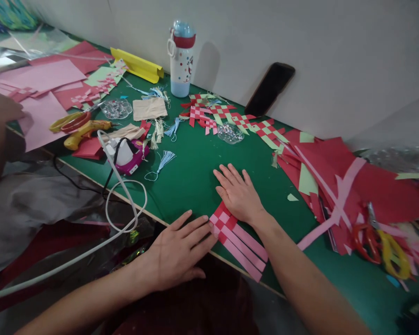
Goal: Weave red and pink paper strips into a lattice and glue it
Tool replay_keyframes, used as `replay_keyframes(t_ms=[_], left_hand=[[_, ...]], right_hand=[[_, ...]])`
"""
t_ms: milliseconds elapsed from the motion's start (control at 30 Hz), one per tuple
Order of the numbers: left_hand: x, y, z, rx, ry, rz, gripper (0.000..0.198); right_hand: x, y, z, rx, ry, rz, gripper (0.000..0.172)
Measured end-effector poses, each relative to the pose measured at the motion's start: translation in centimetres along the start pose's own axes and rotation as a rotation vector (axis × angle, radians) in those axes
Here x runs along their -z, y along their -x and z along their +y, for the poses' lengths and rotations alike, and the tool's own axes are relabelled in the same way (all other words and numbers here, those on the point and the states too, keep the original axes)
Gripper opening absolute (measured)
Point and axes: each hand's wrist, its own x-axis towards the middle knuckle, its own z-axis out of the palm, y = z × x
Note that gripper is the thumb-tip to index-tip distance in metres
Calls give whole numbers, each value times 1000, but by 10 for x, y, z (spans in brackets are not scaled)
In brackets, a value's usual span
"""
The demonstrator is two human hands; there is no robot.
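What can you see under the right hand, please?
The woven red-and-pink paper appears to run under part of the right hand, with green tabletop showing around it; whatever the palm covers cannot be seen.

the left hand point(181, 251), fingers apart, touches a red and pink woven paper piece point(228, 232), its loose pink strips lying along the near edge of the green tabletop point(192, 184). the right hand point(240, 197) rests flat, partly over its red end. beyond, a bottle point(182, 67) stands and a phone point(271, 88) leans against the wall point(335, 56).
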Motion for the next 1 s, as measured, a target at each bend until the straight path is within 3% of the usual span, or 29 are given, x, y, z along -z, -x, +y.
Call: replay_keyframes(t_ms=[133,300,467,800,1000], left_hand=[[-2,-25,13,11,-5,64,77],[-23,-50,32,94,-32,174,81],[-35,-50,41,125,-97,174,88],[-33,-47,42,102,-142,74,98],[-32,-46,41,73,-129,72,98]], right_hand=[[0,0,-1,-5,-8,-3,51],[-1,0,0,-9,-2,-6,52],[-2,0,0,-10,-9,4,52],[0,1,0,-15,-26,-9,52],[1,1,0,-18,-25,-16,52]])
